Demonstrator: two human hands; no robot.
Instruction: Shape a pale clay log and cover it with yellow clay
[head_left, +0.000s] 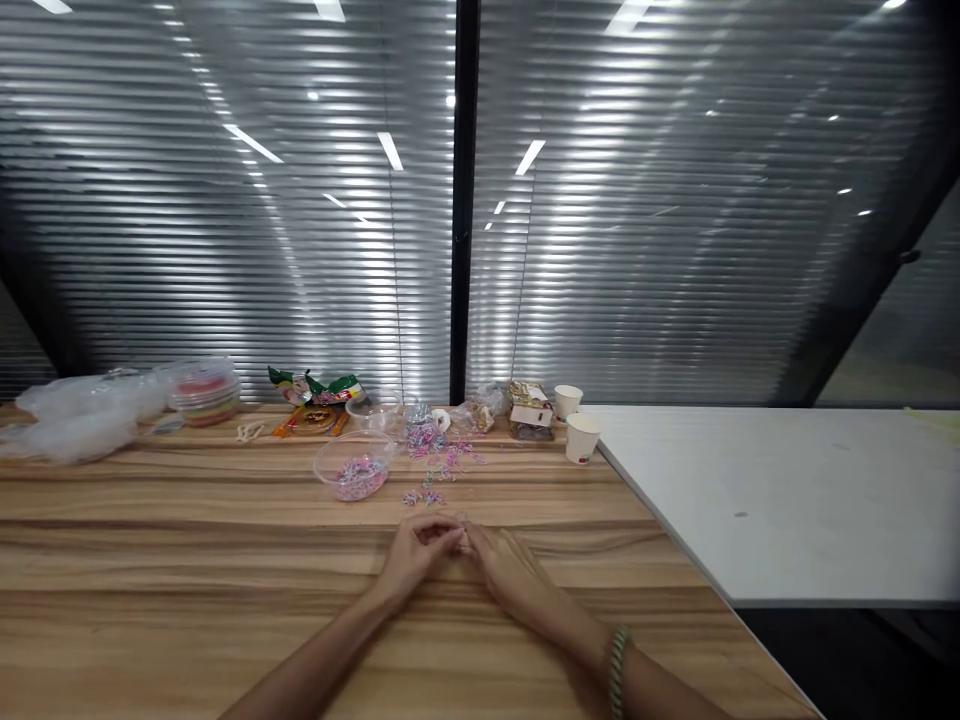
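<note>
My left hand and my right hand meet at the fingertips, low over the wooden table. The left thumb and fingers are pinched together toward the right hand. My right fingers are closed at the same spot, and a braided bracelet circles that wrist. Whatever sits between the fingertips is small, pale and too blurred to name. Just beyond the hands lie little clusters of pink, blue and white bits. A clear round bowl holding more of these coloured bits stands behind, to the left.
Along the back are plastic bags, stacked clear tubs, green snack packets, a larger heap of coloured bits and a brown-gold package. Two paper cups stand at right. A white table adjoins there; window blinds rise behind.
</note>
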